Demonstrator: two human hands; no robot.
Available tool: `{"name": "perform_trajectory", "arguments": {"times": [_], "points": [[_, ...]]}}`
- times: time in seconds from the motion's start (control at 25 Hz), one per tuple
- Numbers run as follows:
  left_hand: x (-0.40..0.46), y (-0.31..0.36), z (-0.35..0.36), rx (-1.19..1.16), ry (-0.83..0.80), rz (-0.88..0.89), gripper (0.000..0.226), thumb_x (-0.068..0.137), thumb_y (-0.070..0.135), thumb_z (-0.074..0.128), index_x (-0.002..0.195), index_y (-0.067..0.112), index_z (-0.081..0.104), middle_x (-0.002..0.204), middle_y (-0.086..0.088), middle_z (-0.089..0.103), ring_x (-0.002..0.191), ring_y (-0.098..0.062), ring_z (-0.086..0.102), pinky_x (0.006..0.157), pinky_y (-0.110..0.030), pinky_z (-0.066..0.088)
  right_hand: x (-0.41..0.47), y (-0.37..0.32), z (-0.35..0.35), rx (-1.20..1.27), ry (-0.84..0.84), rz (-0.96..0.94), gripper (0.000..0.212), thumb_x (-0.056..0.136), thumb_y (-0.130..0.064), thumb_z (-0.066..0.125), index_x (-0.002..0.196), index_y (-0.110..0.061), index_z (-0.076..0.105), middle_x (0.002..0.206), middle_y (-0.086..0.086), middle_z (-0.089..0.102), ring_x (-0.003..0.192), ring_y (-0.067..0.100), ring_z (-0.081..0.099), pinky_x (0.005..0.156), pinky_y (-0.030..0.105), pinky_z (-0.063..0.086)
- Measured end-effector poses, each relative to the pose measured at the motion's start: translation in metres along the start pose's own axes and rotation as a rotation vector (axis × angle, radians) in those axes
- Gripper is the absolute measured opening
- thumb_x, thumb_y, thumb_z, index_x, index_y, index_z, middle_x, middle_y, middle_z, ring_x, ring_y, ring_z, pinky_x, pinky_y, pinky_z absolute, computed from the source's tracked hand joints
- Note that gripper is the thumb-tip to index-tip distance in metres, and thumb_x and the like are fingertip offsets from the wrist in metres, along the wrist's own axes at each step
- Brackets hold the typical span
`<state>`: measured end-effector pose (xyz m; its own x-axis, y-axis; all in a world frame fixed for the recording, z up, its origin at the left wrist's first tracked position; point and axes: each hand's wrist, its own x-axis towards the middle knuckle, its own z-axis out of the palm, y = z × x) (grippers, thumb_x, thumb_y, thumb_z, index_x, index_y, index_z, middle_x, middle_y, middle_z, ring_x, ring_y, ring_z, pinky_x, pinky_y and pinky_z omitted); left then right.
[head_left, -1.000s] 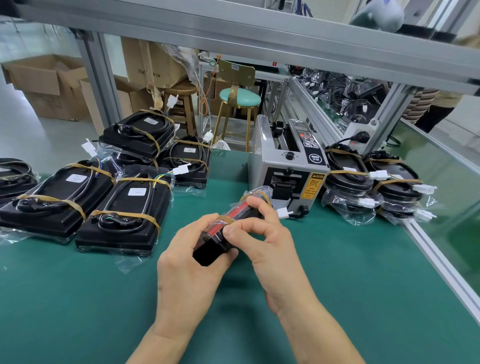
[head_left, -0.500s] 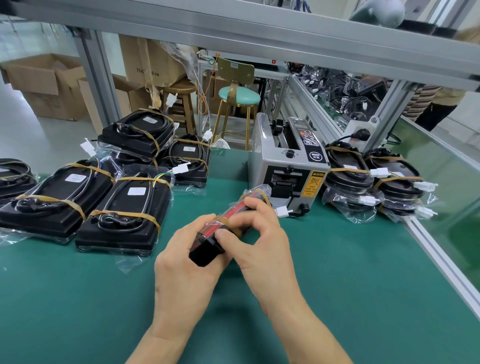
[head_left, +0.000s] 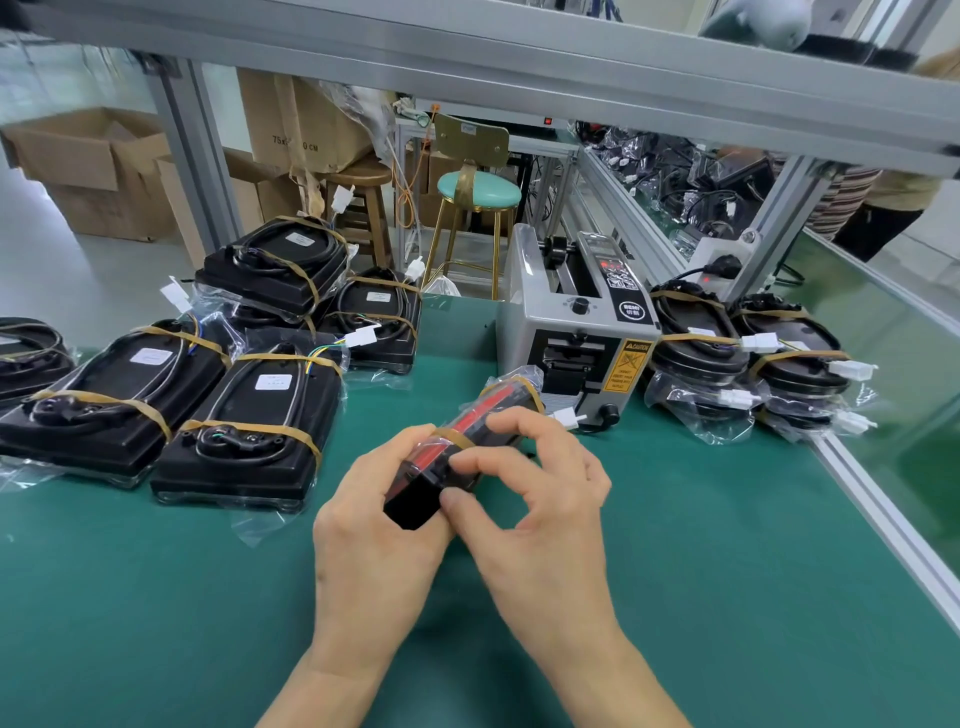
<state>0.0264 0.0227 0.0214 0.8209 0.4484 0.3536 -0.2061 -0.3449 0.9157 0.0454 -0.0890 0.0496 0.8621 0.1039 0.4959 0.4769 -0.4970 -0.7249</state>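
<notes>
Your left hand (head_left: 374, 525) grips the bagged black unit (head_left: 413, 506) from its left side, fingers curled round the near end; the unit is held on edge in front of you, its near end lifted off the green counter (head_left: 156, 623), its far end pointing toward the grey tape dispenser (head_left: 576, 332); a red strip runs along its upper edge, and tan tape bands cross it. Your right hand (head_left: 540, 514) is on the unit's right side; thumb and forefinger are curled and pinch it close to the nearer tape band (head_left: 453, 435), the other fingers arched over the top. To your left, flat black units (head_left: 244, 415) in bags lie on the counter; right of the dispenser sits another stack (head_left: 698, 345) of them.
</notes>
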Motion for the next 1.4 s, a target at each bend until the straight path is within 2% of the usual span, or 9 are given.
{"name": "perform_trajectory", "arguments": {"times": [0.28,0.44,0.68,0.88,1.04,1.12,1.2,1.28,1.4], "points": [[0.000,0.003,0.001,0.014,0.012,-0.002,0.057,0.067,-0.004,0.070,0.108,0.035,0.066,0.103,0.011,0.069,0.099,-0.008,0.064,0.089,-0.032,0.051,0.003,-0.002,-0.002,-0.336,0.064,-0.309,0.007,0.080,-0.025,0.069,0.085,-0.029,0.072,0.109,-0.011,0.062,0.107,0.013,0.055,0.102,0.047,0.023],[0.000,0.002,-0.003,-0.025,0.003,0.002,0.061,0.066,-0.008,0.071,0.101,0.041,0.066,0.098,0.014,0.070,0.094,-0.006,0.066,0.084,-0.024,0.051,-0.009,-0.001,0.005,-0.375,-0.008,-0.451,0.028,0.080,-0.014,0.053,0.093,-0.031,0.070,0.118,-0.012,0.059,0.116,0.014,0.051,0.104,0.048,0.021],[0.003,-0.001,-0.005,-0.065,0.006,-0.020,0.054,0.060,0.006,0.083,0.107,0.029,0.068,0.100,0.016,0.070,0.093,0.003,0.064,0.080,-0.003,0.041,0.009,0.017,-0.003,-0.442,-0.059,-0.372,0.036,0.085,-0.023,0.050,0.113,-0.038,0.067,0.121,-0.010,0.059,0.120,0.016,0.051,0.106,0.052,0.020],[0.008,-0.009,-0.020,-0.109,-0.092,0.027,0.059,0.054,0.005,0.087,0.098,0.039,0.068,0.099,0.016,0.071,0.092,0.000,0.066,0.084,-0.008,0.045,0.015,0.034,-0.005,-0.365,-0.015,-0.352,0.034,0.082,-0.022,0.057,0.112,-0.031,0.067,0.125,-0.008,0.056,0.125,0.012,0.045,0.108,0.047,0.018],[0.018,-0.017,-0.049,-0.203,-0.228,-0.011,0.066,0.047,0.006,0.085,0.105,0.032,0.069,0.104,0.006,0.073,0.098,-0.010,0.067,0.091,-0.017,0.048,0.046,0.052,-0.027,-0.221,-0.381,-0.134,0.046,0.080,-0.043,0.062,0.125,-0.034,0.061,0.140,-0.019,0.044,0.138,-0.002,0.023,0.116,0.038,0.003],[0.022,-0.014,-0.057,-0.188,-0.317,-0.043,0.069,0.052,0.007,0.085,0.112,0.035,0.066,0.111,0.007,0.070,0.106,-0.011,0.064,0.096,-0.018,0.045,0.056,0.061,-0.034,-0.104,-0.541,-0.084,0.050,0.081,-0.046,0.067,0.129,-0.034,0.057,0.135,-0.020,0.048,0.132,-0.008,0.032,0.116,0.032,0.014],[0.025,-0.003,-0.058,0.013,-0.341,0.081,0.065,0.065,0.019,0.084,0.121,0.039,0.059,0.127,0.011,0.061,0.120,-0.007,0.054,0.103,-0.018,0.037,0.063,0.064,-0.037,0.024,-0.616,-0.040,0.048,0.085,-0.035,0.071,0.131,-0.030,0.057,0.132,-0.014,0.053,0.124,-0.006,0.042,0.110,0.018,0.027],[0.031,0.013,-0.048,0.290,-0.327,0.348,0.060,0.069,0.034,0.065,0.128,0.031,0.054,0.137,0.012,0.050,0.130,-0.008,0.042,0.109,-0.023,0.028,0.067,0.066,-0.036,0.050,-0.649,-0.020,0.046,0.087,-0.031,0.070,0.130,-0.028,0.057,0.130,-0.011,0.053,0.122,-0.003,0.045,0.106,0.012,0.029],[0.041,0.032,-0.026,0.548,-0.399,0.586,0.042,0.082,0.042,0.052,0.117,0.023,0.064,0.125,0.009,0.058,0.117,-0.013,0.052,0.100,-0.028,0.035,0.072,0.069,-0.034,0.107,-0.681,0.023,0.039,0.090,-0.027,0.066,0.128,-0.025,0.059,0.126,-0.006,0.056,0.116,0.001,0.050,0.102,0.014,0.035]]}}
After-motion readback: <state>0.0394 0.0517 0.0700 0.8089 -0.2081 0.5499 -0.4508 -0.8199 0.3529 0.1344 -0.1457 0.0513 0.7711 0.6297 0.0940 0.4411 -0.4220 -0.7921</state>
